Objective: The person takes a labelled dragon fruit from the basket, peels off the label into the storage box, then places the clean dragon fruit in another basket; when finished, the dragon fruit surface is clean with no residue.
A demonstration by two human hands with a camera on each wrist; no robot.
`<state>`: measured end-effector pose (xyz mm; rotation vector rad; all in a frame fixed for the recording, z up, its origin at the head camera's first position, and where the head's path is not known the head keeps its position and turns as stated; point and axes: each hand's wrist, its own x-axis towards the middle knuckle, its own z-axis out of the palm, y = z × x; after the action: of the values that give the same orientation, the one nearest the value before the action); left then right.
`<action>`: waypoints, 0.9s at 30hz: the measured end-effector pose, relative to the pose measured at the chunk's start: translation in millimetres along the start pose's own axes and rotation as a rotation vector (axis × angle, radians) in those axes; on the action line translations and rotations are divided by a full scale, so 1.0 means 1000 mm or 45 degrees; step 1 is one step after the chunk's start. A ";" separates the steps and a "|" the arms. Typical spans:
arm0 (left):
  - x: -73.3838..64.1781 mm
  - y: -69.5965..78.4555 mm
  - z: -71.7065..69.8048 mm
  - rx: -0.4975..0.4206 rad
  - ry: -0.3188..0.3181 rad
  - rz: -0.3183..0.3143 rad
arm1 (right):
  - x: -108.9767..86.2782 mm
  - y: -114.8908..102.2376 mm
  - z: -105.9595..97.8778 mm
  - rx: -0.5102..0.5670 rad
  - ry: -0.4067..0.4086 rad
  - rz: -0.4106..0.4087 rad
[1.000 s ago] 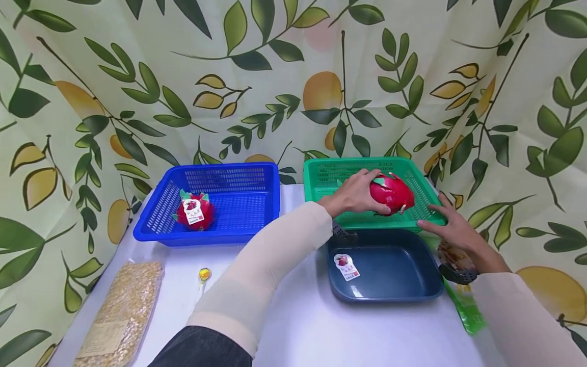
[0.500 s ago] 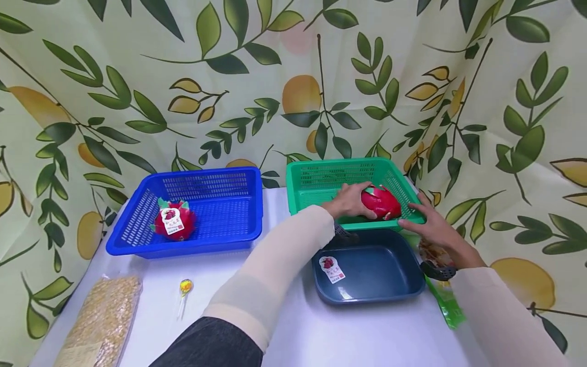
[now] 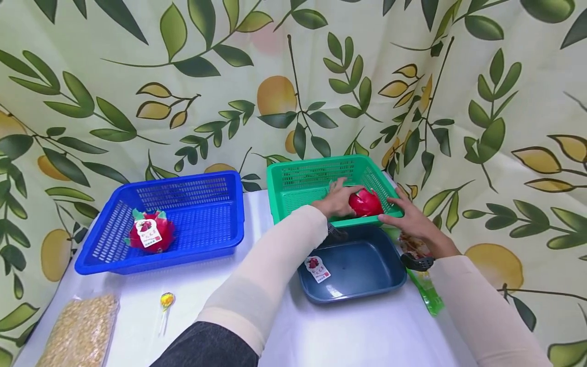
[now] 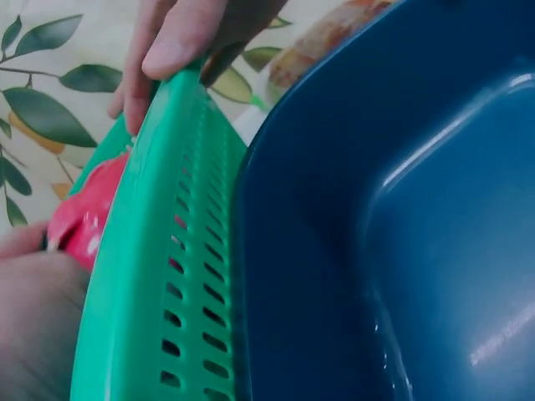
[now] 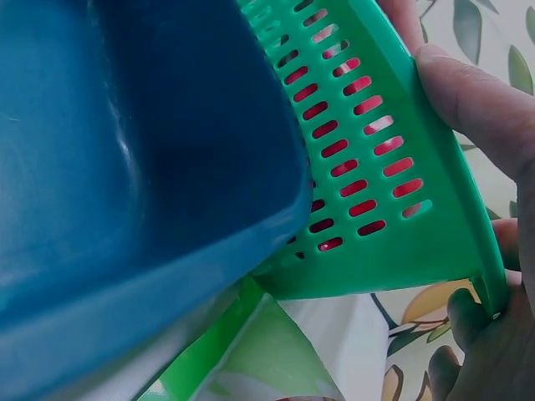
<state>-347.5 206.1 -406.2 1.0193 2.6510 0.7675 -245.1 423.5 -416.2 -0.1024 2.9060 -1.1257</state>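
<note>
In the head view, my left hand [image 3: 340, 200] reaches down into the green basket [image 3: 293, 178] and holds a red dragon fruit [image 3: 366, 203] low near the front wall. The left wrist view shows part of this dragon fruit [image 4: 88, 213] behind the basket's rim. My right hand [image 3: 410, 221] grips the basket's right front corner; in the right wrist view its thumb [image 5: 472, 100] lies on the rim, with fingers around the outside. Red shows through the wall's slots. What lies under my left hand is mostly hidden.
A dark blue tub [image 3: 357, 270] bearing a sticker stands against the basket's front. Another dragon fruit [image 3: 149, 234], labelled, sits in the blue basket [image 3: 211, 219]. A lollipop [image 3: 166, 302], a bag of grains [image 3: 80, 331] and a green packet [image 3: 426, 293] lie on the white table.
The left hand has lowered the dragon fruit into the green basket. My right hand has settled on the basket's corner. The head view has turned right, shifting everything leftward.
</note>
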 end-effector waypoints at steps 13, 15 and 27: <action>-0.013 -0.002 -0.002 -0.396 0.029 -0.029 | 0.000 -0.003 0.002 0.000 0.000 0.005; -0.017 -0.004 -0.003 -0.439 0.013 -0.037 | 0.001 -0.004 0.002 -0.015 -0.008 0.015; -0.047 -0.001 -0.027 -0.436 0.044 -0.006 | -0.001 -0.010 -0.003 -0.004 -0.022 0.033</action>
<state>-323.4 163.2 -384.2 0.9125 2.4290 1.1956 -243.7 418.2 -407.6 -0.0743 2.8856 -1.1111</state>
